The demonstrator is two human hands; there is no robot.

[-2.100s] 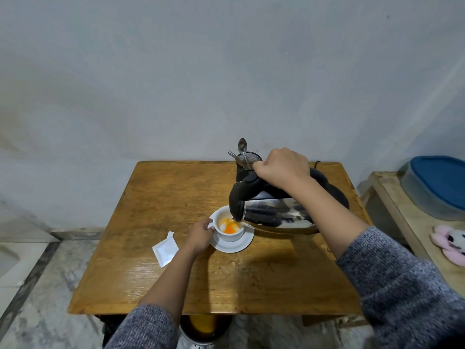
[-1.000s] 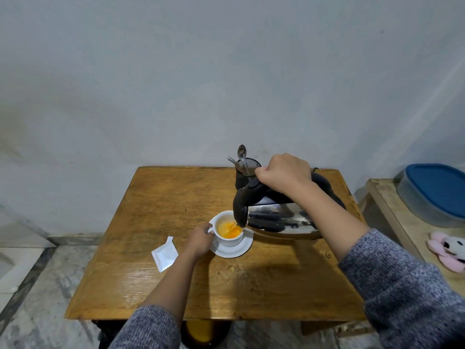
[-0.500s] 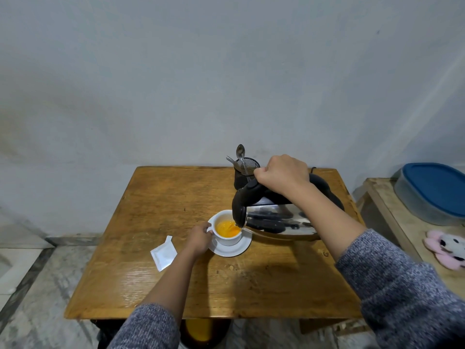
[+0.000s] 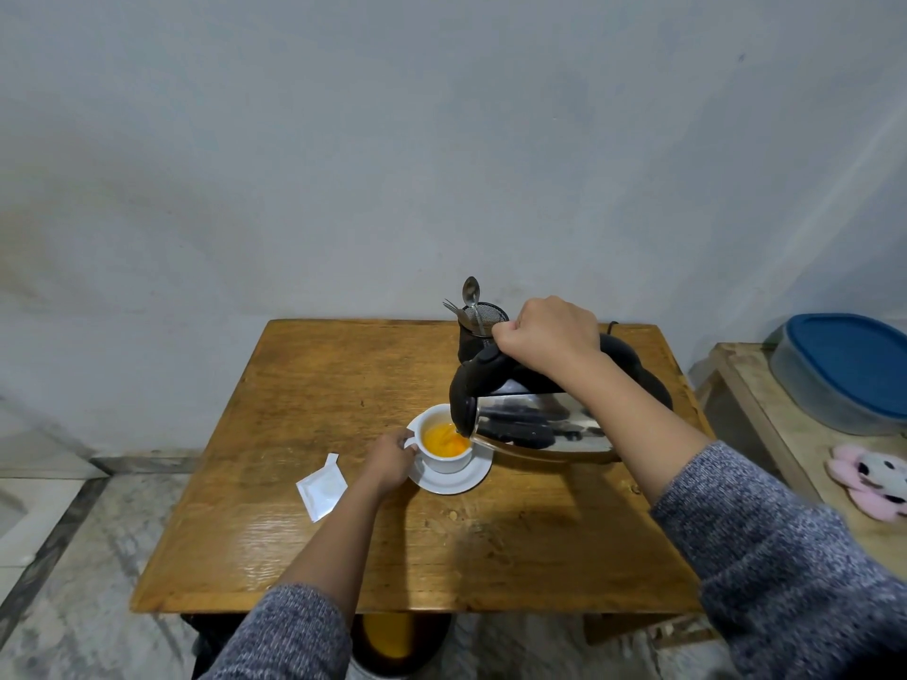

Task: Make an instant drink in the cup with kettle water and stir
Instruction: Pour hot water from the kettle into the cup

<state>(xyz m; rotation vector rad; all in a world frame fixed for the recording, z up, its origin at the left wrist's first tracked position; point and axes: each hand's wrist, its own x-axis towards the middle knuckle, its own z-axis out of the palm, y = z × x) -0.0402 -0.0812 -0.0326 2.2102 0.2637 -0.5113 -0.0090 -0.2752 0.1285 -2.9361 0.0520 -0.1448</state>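
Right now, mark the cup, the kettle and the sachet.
cup (image 4: pixel 444 462): head view, white front wall.
kettle (image 4: pixel 540 429): head view, shiny metal side.
sachet (image 4: pixel 321 488): head view, middle of the white packet.

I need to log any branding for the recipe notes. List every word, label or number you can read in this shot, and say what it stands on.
None can be read.
White sachet on the table: its face shows plain white, no print visible.
Kettle, tipped over the cup by the right hand: only reflections on the metal, no legible mark.
Blue-lidded container: no label visible.
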